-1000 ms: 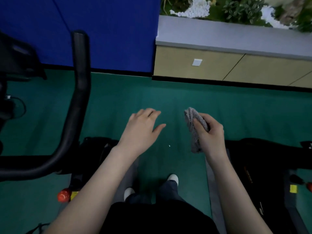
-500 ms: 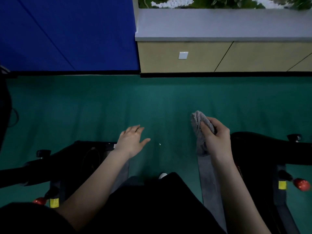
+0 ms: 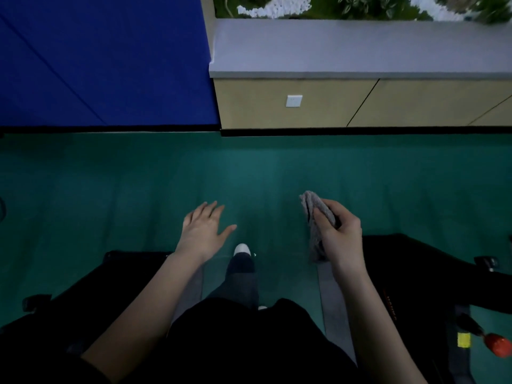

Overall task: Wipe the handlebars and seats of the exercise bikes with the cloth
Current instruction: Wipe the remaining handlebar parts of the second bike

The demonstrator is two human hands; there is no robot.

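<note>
My right hand (image 3: 342, 238) grips a bunched grey cloth (image 3: 314, 214) in the air, right of centre. My left hand (image 3: 203, 231) hovers flat with straight fingers and holds nothing. Dark parts of one exercise bike (image 3: 83, 284) lie at the lower left, and parts of another exercise bike (image 3: 432, 275) at the lower right. No handlebar or seat is in view. Neither hand touches a bike.
Green floor (image 3: 249, 173) stretches ahead to a blue wall (image 3: 102, 59) and a tan cabinet (image 3: 360, 103) with a grey ledge. A red knob (image 3: 498, 347) and a yellow tag (image 3: 464, 340) sit low on the right bike. My white shoe (image 3: 242, 249) shows between the bikes.
The view has swung right: the black handlebar at the left has left the frame. The right bike's base has come further in. Both hands keep their pose, cloth still held.
</note>
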